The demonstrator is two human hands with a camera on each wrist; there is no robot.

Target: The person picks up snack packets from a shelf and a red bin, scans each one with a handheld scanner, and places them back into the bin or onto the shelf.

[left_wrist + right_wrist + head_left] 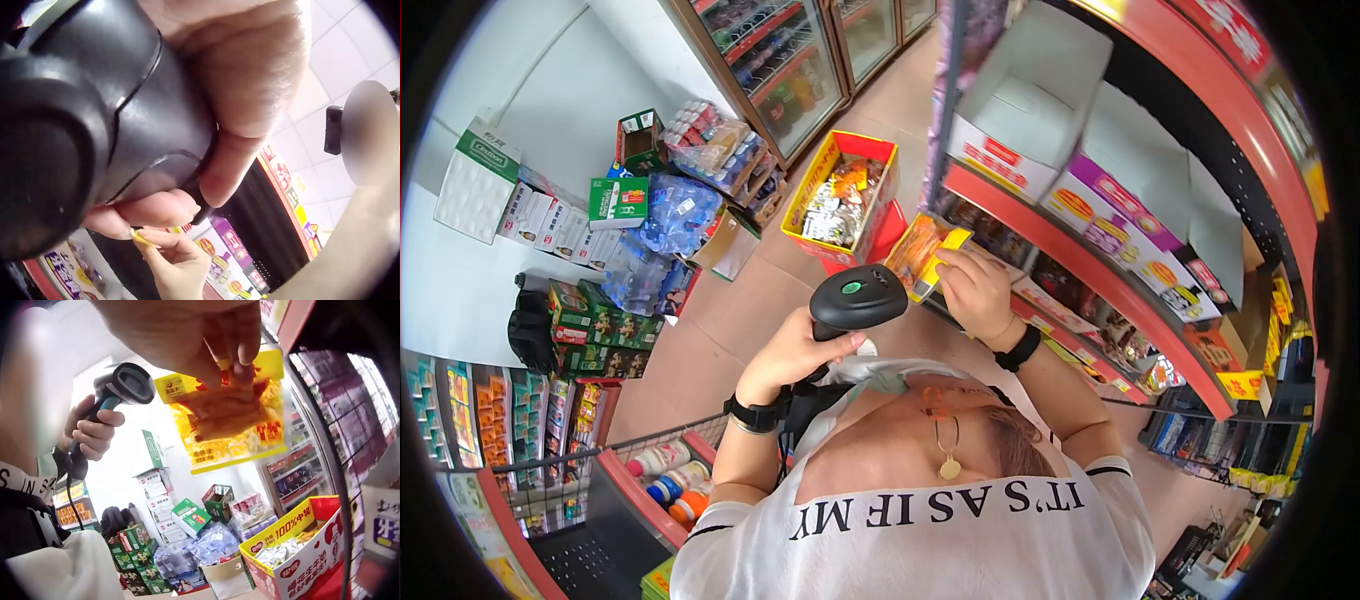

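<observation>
Left hand [795, 352] grips the barcode scanner [858, 298]; just beside the scanner, right hand [975, 290] pinches a yellow snack packet [924, 255].

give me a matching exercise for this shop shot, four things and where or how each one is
1 scanner
2 snack packet
3 yellow and red box
4 white carton

a on the red shelf
b gripped by the left hand
c full of packets, beside the shelf
d pinched by the right hand

Pairs: 1-b, 2-d, 3-c, 4-a
</observation>
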